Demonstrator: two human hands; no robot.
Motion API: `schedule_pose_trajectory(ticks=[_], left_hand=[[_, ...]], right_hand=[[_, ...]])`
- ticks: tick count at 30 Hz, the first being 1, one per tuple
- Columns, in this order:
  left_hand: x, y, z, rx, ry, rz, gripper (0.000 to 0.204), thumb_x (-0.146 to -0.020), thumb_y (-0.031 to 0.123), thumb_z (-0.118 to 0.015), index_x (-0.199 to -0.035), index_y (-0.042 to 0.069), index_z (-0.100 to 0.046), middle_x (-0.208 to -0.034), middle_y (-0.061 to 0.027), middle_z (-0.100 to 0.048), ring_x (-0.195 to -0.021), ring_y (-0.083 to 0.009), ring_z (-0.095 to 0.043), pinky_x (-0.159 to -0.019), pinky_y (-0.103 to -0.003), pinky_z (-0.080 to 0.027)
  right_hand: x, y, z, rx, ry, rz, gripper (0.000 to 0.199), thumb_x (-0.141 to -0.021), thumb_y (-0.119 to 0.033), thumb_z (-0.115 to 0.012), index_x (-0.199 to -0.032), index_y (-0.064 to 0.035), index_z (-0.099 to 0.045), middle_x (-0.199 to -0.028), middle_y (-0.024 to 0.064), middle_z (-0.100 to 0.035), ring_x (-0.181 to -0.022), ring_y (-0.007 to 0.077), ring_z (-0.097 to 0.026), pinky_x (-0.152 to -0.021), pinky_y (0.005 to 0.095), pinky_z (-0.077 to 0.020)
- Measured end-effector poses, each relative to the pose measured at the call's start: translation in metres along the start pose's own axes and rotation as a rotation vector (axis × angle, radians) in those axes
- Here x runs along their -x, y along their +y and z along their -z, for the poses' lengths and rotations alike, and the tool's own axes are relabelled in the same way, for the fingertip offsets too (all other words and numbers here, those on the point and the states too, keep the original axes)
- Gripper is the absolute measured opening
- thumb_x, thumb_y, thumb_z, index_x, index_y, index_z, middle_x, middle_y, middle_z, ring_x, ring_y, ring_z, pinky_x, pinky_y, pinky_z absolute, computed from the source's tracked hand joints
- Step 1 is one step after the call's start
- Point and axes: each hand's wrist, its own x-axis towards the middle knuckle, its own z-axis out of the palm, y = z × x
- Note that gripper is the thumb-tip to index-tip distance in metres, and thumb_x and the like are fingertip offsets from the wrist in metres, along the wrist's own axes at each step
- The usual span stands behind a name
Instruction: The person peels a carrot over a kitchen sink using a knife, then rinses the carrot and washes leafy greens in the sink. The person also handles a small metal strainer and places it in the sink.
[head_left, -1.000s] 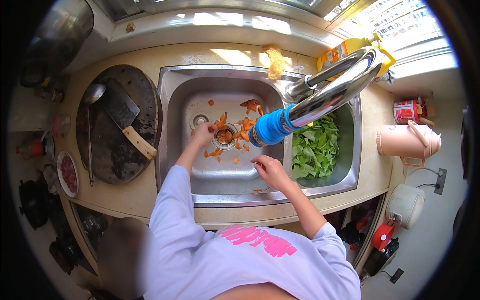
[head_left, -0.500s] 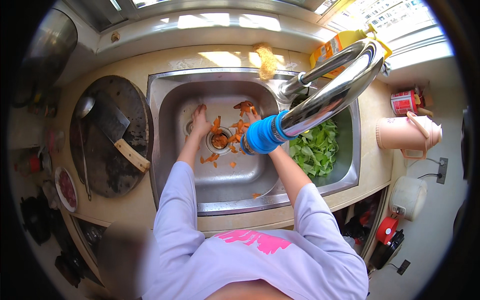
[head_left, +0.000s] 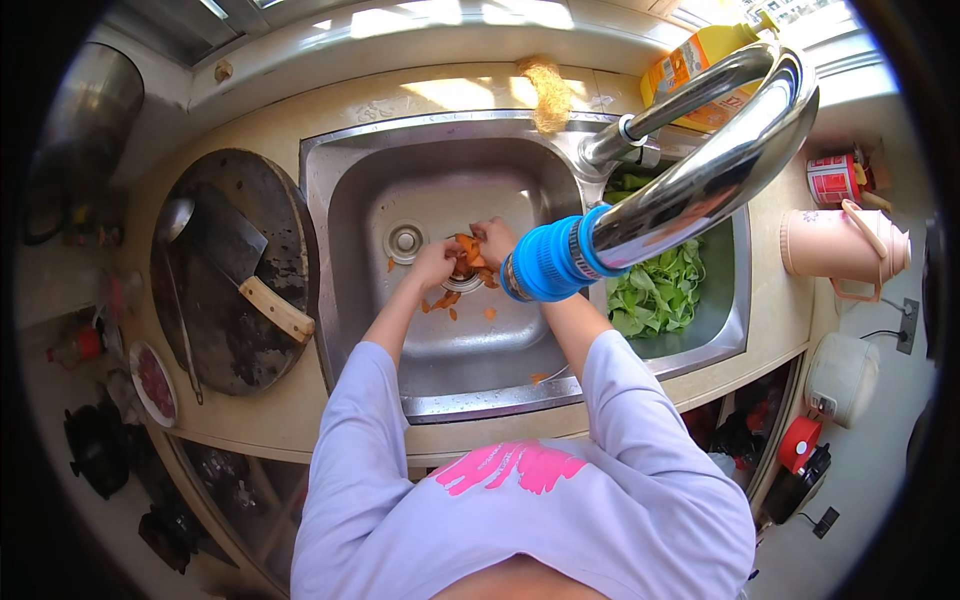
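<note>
Orange peelings (head_left: pixel 466 260) are lying in the steel left basin (head_left: pixel 470 342), green leaves (head_left: pixel 655 292) in the right basin (head_left: pixel 722 288). We are pinching some peelings, left hand (head_left: pixel 434 264) and right hand (head_left: pixel 495 241) curled, facing each other.

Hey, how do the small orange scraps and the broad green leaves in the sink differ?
The small orange scraps lie in the wider left basin, while the broad green leaves sit in the narrower right basin. Some scraps bunch between the left hand and right hand; neither hand touches the leaves. Other scraps lie scattered, whereas the leaves form one heap. Both are in the same steel sink.
</note>
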Motion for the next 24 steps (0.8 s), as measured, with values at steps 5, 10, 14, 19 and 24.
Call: schedule_pose_trajectory(ticks=[5,10,14,19,24], left_hand=[[0.042,-0.015,-0.005,-0.413,0.728,0.095,0.032,-0.075,0.001,-0.055,-0.107,0.002,-0.055,-0.109,-0.0168,-0.056,-0.106,-0.0340,-0.049,-0.093,-0.042,-0.039],[0.040,-0.053,-0.033,-0.283,0.797,0.262,0.039,-0.072,0.005,-0.059,-0.110,0.000,-0.050,-0.104,-0.0179,-0.054,-0.105,-0.0349,-0.048,-0.094,-0.041,-0.038],[0.027,-0.062,-0.047,0.303,0.337,0.370,0.052,-0.071,0.004,-0.062,-0.119,-0.002,-0.047,-0.125,-0.0211,-0.045,-0.117,-0.0346,-0.042,-0.092,-0.040,-0.041],[0.041,-0.022,-0.037,0.279,0.519,0.591,0.061,-0.070,0.008,-0.065,-0.128,0.003,-0.045,-0.134,-0.0201,-0.036,-0.124,-0.0322,-0.034,-0.092,-0.042,-0.040],[0.060,-0.010,-0.023,0.160,0.529,0.982,0.073,-0.067,0.019,-0.065,-0.131,0.004,-0.033,-0.128,-0.0219,-0.035,-0.117,-0.0325,-0.034,-0.098,-0.041,-0.031]], right_hand=[[0.049,-0.040,0.051,0.036,0.189,-0.239,0.035,-0.077,-0.010,-0.056,-0.111,-0.0084,-0.061,-0.110,0.0181,-0.057,-0.099,0.0303,-0.057,-0.087,0.0366,-0.0454],[0.051,-0.022,0.018,-0.206,0.148,-0.247,0.040,-0.081,-0.023,-0.060,-0.118,-0.0079,-0.054,-0.106,0.0096,-0.058,-0.092,0.0204,-0.055,-0.083,0.0326,-0.0446],[0.051,-0.052,0.021,-0.803,-0.082,-0.425,0.039,-0.079,-0.010,-0.055,-0.118,-0.0059,-0.052,-0.076,0.0050,-0.051,-0.059,0.0152,-0.047,-0.059,0.0270,-0.0431],[0.038,0.001,0.022,-0.217,0.124,-0.265,0.039,-0.081,-0.033,-0.062,-0.107,-0.0052,-0.061,-0.119,0.0173,-0.054,-0.112,0.0311,-0.050,-0.093,0.0417,-0.0404],[0.002,0.091,-0.032,0.123,0.190,-0.184,0.039,-0.080,-0.031,-0.061,-0.105,-0.0013,-0.060,-0.120,0.0209,-0.049,-0.117,0.0348,-0.042,-0.096,0.0432,-0.0364]])
